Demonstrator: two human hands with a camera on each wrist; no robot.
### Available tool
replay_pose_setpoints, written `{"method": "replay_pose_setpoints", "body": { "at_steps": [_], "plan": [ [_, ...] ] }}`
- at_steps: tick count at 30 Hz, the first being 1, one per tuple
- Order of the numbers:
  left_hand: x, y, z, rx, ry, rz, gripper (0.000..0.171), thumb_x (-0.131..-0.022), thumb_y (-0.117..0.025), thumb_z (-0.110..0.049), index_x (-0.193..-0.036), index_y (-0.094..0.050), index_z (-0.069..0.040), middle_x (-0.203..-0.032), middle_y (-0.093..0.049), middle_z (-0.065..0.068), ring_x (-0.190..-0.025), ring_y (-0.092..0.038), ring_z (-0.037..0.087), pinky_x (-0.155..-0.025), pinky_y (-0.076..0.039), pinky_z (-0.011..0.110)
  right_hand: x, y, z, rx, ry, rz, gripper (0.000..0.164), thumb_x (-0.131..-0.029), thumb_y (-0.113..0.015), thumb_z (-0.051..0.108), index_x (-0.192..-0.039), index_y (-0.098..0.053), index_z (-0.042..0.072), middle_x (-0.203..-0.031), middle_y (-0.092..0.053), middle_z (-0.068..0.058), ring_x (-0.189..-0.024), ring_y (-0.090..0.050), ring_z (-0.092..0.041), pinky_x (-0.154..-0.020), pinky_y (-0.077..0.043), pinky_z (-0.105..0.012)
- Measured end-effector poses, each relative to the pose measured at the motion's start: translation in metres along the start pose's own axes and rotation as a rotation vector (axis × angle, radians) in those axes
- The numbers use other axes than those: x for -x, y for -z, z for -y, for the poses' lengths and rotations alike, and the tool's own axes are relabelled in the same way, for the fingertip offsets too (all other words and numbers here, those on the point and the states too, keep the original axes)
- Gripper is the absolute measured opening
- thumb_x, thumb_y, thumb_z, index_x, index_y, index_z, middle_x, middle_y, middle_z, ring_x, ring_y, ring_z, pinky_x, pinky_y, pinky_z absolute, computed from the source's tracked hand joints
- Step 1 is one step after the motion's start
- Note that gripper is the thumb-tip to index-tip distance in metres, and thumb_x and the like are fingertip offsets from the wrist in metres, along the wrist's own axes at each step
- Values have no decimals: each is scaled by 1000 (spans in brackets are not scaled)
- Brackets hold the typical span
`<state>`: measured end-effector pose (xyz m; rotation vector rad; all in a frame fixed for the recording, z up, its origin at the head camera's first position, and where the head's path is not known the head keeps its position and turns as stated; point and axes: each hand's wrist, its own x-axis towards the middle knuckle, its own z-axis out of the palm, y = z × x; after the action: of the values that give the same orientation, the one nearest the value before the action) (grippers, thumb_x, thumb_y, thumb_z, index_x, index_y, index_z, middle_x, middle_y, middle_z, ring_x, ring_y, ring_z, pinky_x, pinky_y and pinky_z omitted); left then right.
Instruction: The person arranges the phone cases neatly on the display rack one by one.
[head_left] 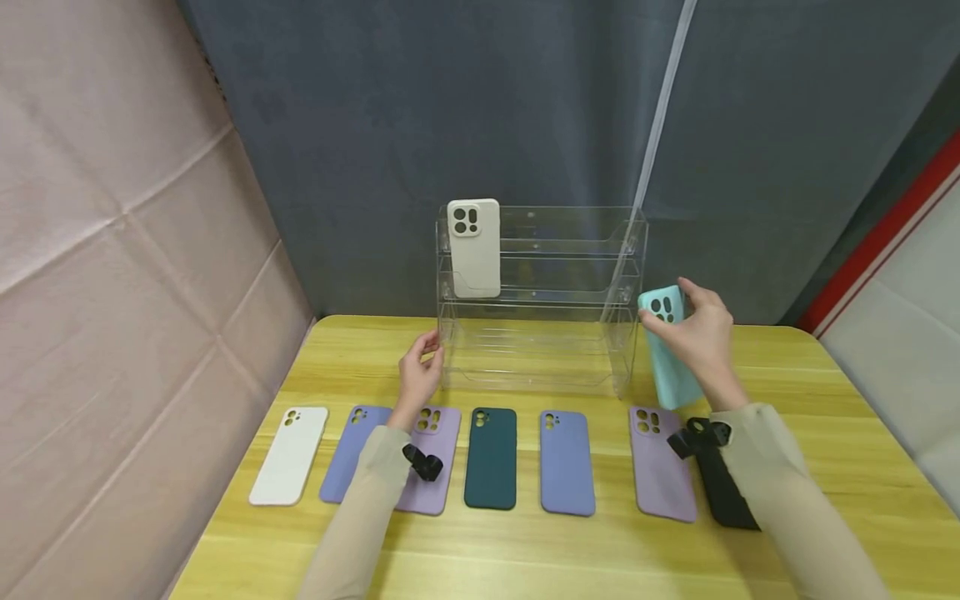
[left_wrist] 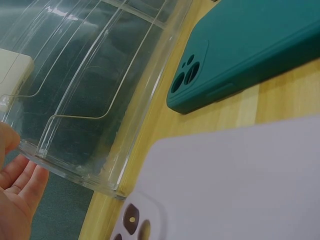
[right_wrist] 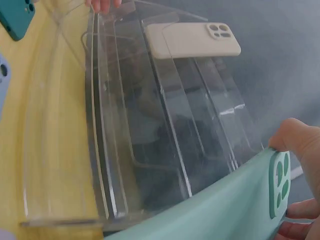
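My right hand (head_left: 697,329) pinches a turquoise phone case (head_left: 671,367) by its upper edges, thumb on one side and fingers on the other. The case hangs tilted just right of a clear tiered display rack (head_left: 536,383); its camera cutouts face me. At the rack's left side, my left hand (head_left: 420,375) holds the edge of the side panel (left_wrist: 75,177), with thumb and fingers on either side of it in the left wrist view. A cream phone case (head_left: 480,262) stands upright at the left of the rack's upper tier.
Along the table front lie a white case (head_left: 288,458), blue-violet cases (head_left: 567,462), lilac cases (head_left: 663,475), a dark green case (head_left: 491,458) and a black case (head_left: 727,492). A grey curtain (head_left: 375,167) hangs behind the wooden table (head_left: 540,550).
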<state>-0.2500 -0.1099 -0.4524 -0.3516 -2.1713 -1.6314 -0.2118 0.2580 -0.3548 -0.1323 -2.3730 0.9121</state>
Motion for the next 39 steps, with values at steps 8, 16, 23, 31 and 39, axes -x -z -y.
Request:
{"method": "replay_pose_setpoints", "body": {
  "at_steps": [8,16,23,31,39],
  "plan": [
    [0,0,-3,1,-8,-8,29,-88,-54,11,-117,-53,17,-109,-57,33,-101,-56,44,-83,-52,50,-14,-14,24,-78,27,-30,67,-72,-75,21,-129,-52,-5,-113,-56,-27,-94,-50,-38,-78,-38,-45],
    [0,-1,-3,1,-11,-15,29,-88,-54,12,-116,-54,17,-108,-57,33,-100,-56,44,-82,-53,50,-28,-29,48,-128,19,-21,67,-73,-74,24,-130,-52,-3,-113,-54,-24,-97,-50,-37,-80,-40,-44],
    [1,-1,-3,2,-15,-10,29,-88,-53,12,-116,-53,16,-109,-57,33,-100,-56,45,-82,-52,51,-43,-40,74,-155,17,-18,67,-75,-73,27,-132,-51,1,-113,-53,-22,-96,-49,-34,-78,-41,-40],
    [1,-1,-2,2,-12,-9,28,-88,-54,12,-116,-53,17,-108,-57,33,-100,-56,45,-82,-52,51,-60,-49,102,-195,52,-35,69,-74,-72,31,-132,-50,1,-114,-51,-18,-98,-46,-31,-80,-40,-39],
    [1,0,0,19,-24,-14,29,-87,-54,13,-115,-53,18,-107,-57,34,-99,-56,46,-82,-52,52,-77,-61,123,-203,81,-58,71,-72,-73,33,-131,-50,1,-116,-50,-16,-96,-44,-26,-79,-41,-36]
  ]
}}
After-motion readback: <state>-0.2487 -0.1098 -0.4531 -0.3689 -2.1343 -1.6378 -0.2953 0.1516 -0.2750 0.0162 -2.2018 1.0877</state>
